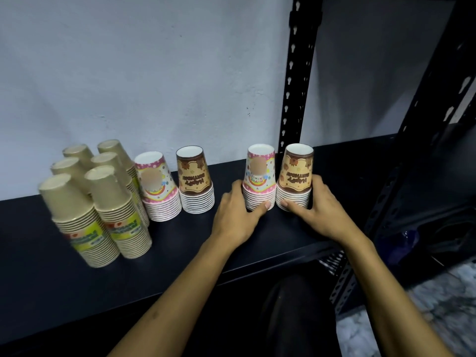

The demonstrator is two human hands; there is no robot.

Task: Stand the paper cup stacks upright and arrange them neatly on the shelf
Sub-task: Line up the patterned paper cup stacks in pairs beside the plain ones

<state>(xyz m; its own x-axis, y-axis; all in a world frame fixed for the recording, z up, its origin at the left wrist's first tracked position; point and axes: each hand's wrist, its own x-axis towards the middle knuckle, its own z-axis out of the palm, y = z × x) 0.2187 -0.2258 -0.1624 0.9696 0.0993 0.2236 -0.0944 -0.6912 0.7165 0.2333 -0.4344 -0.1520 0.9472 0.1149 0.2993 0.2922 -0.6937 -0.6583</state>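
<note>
A: Landmark? Using the black upright post (296, 81) at the back of the dark shelf (180, 243).

B: Fine. Left hand (238, 215)?

A: Down-left of the post, wrapped round the lower rims of the pink birthday cup stack (260, 176). Thumb across the front of the rims, fingers curled behind. Narrow grip, holding that stack.

B: Right hand (318, 212)?

A: Just below the post, slightly right. Cupped on the tan birthday cup stack (296, 173), thumb laid along the bottom rims at the front, fingers wrapped round the right side. Holding it too.

B: Stacks themselves?

A: Both upside-down, mouth rims on the shelf, standing upright at the foot of the post. Pink one immediately left of the tan one, sides touching or nearly; can't tell which.

B: Rest of the cups?

A: Further left of the post, clear gap first: brown birthday stack (197, 181), then second pink stack (158, 189) just beside it, leaning a bit left. Both inverted, standing.

B: And far left?

A: Six kraft cup stacks (103, 202), farthest from the post, two columns of three, packed tight, all inverted. Front two showing green-yellow labels.

B: Behind everything?

A: Pale wall (141, 73). Second black post (438, 99) right of the landmark.
</note>
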